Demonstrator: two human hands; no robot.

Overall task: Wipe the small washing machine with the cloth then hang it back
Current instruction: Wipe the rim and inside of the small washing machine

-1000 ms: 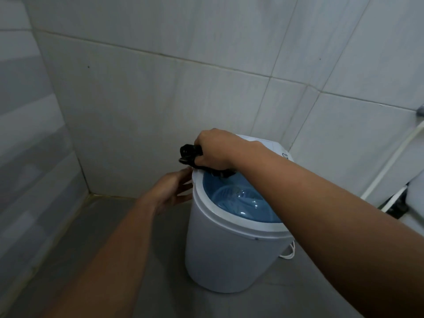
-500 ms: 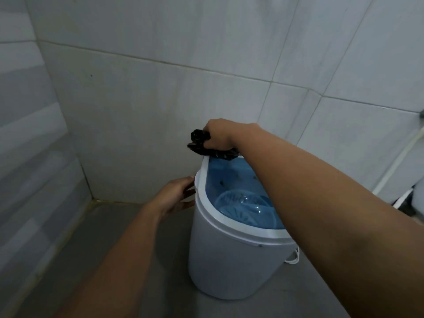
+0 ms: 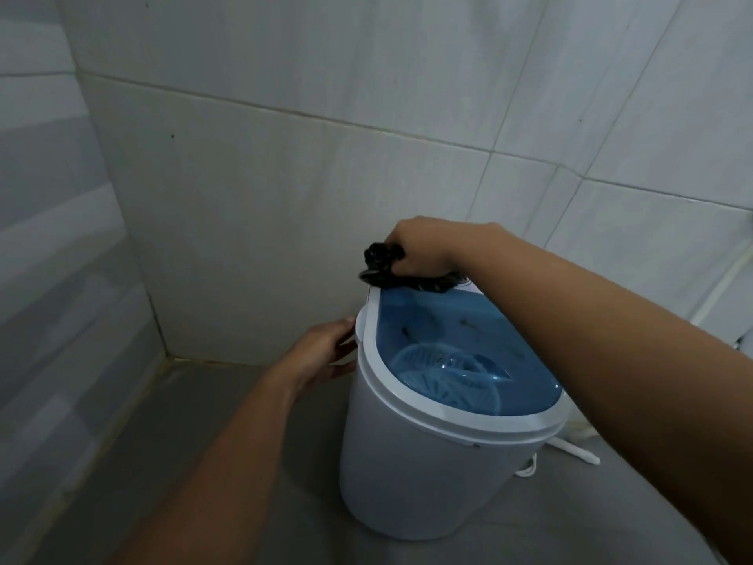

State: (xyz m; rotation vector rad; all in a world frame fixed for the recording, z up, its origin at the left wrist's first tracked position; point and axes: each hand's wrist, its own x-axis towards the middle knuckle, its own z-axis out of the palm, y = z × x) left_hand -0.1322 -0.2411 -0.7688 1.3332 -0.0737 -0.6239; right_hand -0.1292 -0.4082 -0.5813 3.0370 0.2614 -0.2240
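Observation:
A small white washing machine (image 3: 411, 462) with a translucent blue lid (image 3: 460, 344) stands on the grey floor in a tiled corner. My right hand (image 3: 423, 248) is closed on a bunched black cloth (image 3: 387, 269) and presses it on the far left edge of the machine's top. My left hand (image 3: 324, 356) rests against the machine's upper left side, just under the rim, fingers spread along the wall of the tub.
Pale tiled walls (image 3: 252, 205) close in behind and to the left. A white cord (image 3: 574, 448) lies on the floor behind the machine at right. A white hose (image 3: 721, 287) runs up the right wall.
My right hand with the cloth has slid along the back-left edge of the top toward the far side. The left hand stays on the machine's side.

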